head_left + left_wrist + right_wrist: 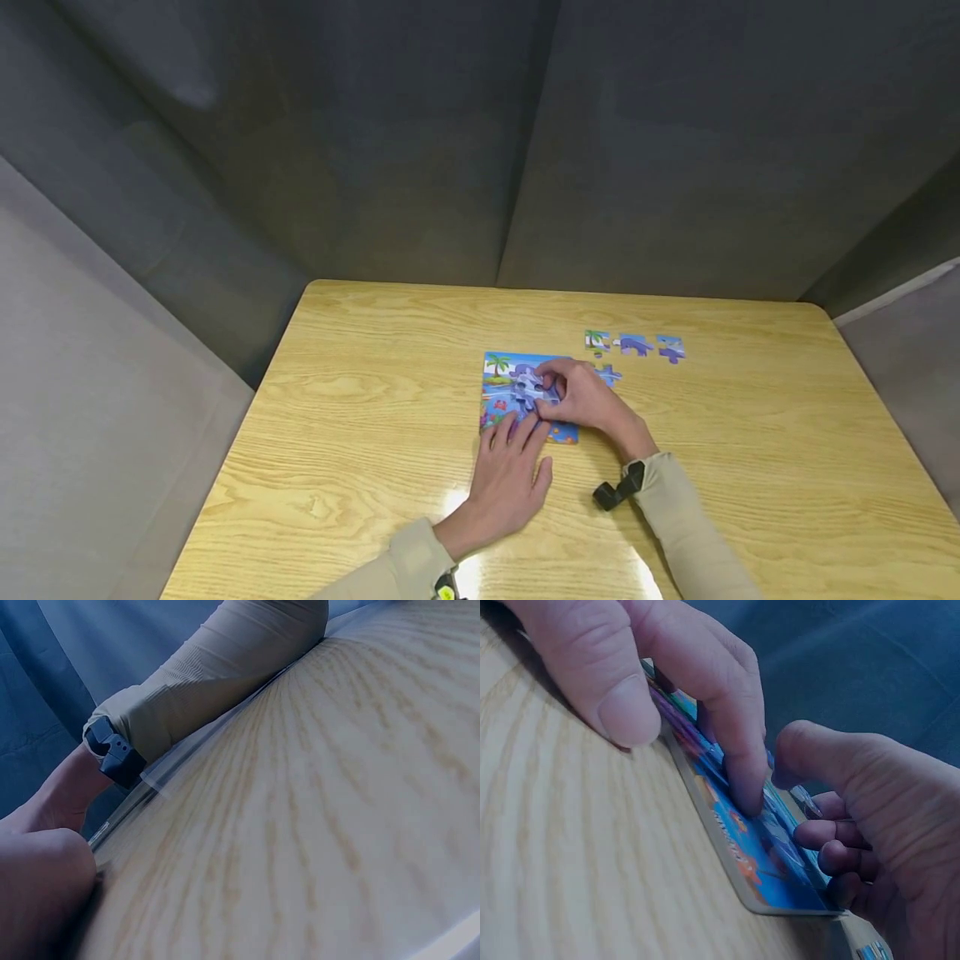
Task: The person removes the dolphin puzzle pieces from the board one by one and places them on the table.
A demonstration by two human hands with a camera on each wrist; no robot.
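Note:
A small jigsaw puzzle point(495, 406) with a sea picture lies on the wooden table; palm tree, crab and fish show on it. My right hand point(592, 398) pinches a puzzle piece point(527, 388) between thumb and fingers, low over the middle of the picture. In the right wrist view the thumb point(810, 750) stands over the puzzle, with the other fingers curled beyond it. My left hand point(507, 479) lies palm down with spread, nearly straight fingers, the fingertips resting on the puzzle's near edge. Its thumb point(630, 712) is beside the puzzle.
Three loose pieces, a palm tree piece point(597, 340), a purple dolphin piece point(634, 344) and another piece point(671, 348), lie in a row behind the right hand. A blue piece point(608, 375) is closer to it. Dark curtains point(405, 167) surround the table point(360, 400).

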